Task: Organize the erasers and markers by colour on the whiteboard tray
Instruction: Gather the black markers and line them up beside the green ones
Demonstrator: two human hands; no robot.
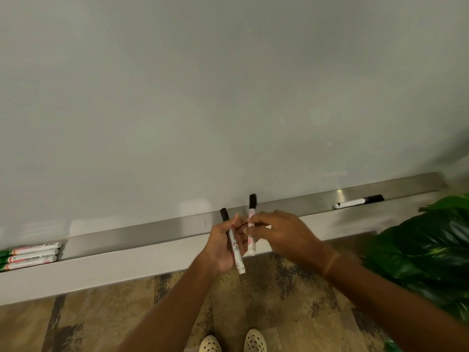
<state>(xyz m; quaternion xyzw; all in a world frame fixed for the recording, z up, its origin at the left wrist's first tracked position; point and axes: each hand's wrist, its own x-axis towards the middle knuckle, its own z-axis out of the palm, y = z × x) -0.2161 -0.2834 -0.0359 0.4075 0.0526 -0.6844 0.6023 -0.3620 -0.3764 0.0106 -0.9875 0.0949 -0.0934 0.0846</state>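
Observation:
A long metal whiteboard tray (152, 231) runs across the view below the whiteboard. My left hand (222, 250) grips a black-capped white marker (234, 246), cap pointing up. Just to its right, my right hand (281, 233) pinches a second black-capped marker (251, 226), also upright. Both hands are held over the tray's middle, close together. At the tray's far left lie three green-capped markers (31, 255), side by side. A lone black-capped marker (357, 201) lies near the tray's right end. No eraser is visible.
A large green-leaved plant (426, 252) stands at the right, close to my right forearm. Below is patterned brown flooring (279, 301) with my two shoes (232, 342) at the bottom edge. The whiteboard (228, 97) fills the upper view.

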